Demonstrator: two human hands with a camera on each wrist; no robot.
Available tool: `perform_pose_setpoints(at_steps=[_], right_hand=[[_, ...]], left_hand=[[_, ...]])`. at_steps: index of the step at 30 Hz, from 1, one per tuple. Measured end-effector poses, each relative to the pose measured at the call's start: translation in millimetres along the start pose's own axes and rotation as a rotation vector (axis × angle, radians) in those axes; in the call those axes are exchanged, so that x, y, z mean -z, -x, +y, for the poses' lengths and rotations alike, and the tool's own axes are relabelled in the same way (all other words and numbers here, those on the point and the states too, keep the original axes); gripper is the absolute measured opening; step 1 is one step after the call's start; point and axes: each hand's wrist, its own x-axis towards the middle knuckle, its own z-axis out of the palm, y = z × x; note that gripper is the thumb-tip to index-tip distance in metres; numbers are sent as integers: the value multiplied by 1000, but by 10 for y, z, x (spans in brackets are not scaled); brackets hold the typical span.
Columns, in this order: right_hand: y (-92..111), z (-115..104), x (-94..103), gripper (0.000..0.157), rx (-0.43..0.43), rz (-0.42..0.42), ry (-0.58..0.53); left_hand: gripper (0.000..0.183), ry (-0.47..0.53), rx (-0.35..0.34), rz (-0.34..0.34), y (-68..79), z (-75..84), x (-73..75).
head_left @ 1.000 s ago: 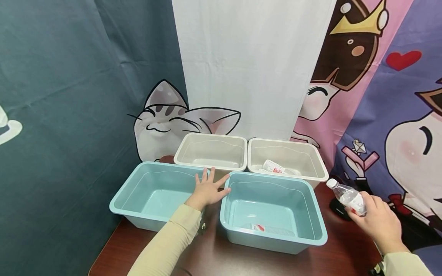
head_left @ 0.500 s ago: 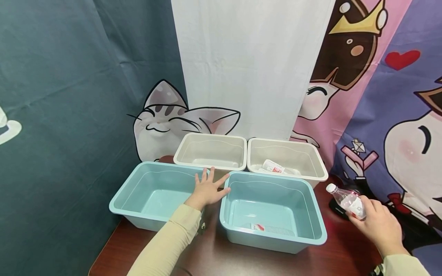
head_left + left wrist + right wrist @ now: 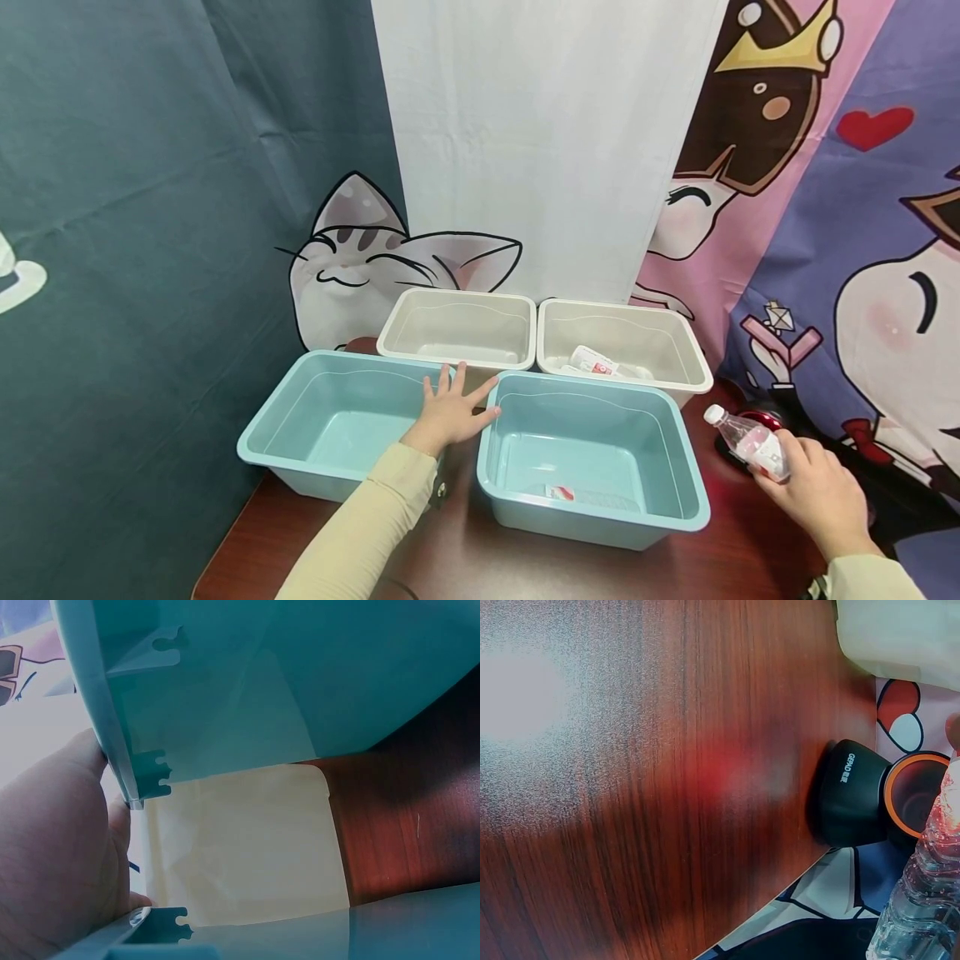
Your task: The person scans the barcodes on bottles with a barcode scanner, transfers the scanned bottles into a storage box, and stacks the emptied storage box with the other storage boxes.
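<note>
My right hand point(image 3: 817, 492) grips a clear plastic bottle point(image 3: 752, 446) with a white cap and a white label, tilted cap-up to the left, over the table's right side. In the right wrist view the ribbed bottle point(image 3: 922, 900) shows at the right edge. With fingers spread, my left hand point(image 3: 450, 417) spans the gap between the left blue bin point(image 3: 292, 392) and the right blue bin point(image 3: 592, 527), fingertips at their rims. Inside the right blue bin lies another clear bottle point(image 3: 600, 502), on its side. The left wrist view shows the left hand point(image 3: 60, 832) against both rims.
Behind stand a left cream bin point(image 3: 457, 302) and a right cream bin point(image 3: 615, 312); the right one contains a bottle with a white label point(image 3: 592, 362). A black device with an orange ring point(image 3: 855, 795) sits at the edge of the brown table point(image 3: 667, 847). Printed curtains hang behind.
My right hand has moved slightly left and down with the bottle, uncovering more of a red-lit spot behind it. The left hand and the bins have stayed put.
</note>
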Motion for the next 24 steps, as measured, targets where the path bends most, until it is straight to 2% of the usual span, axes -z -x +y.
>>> perform_pose_setpoints(at_steps=[4, 13, 24], right_hand=[[5, -4, -13, 78, 19, 22, -2], [41, -5, -66, 80, 26, -2, 13], [103, -27, -111, 85, -36, -113, 20]], left_hand=[[66, -9, 4, -6, 2, 4, 2], [66, -16, 4, 1, -7, 4, -10], [67, -7, 3, -5, 4, 10, 6]])
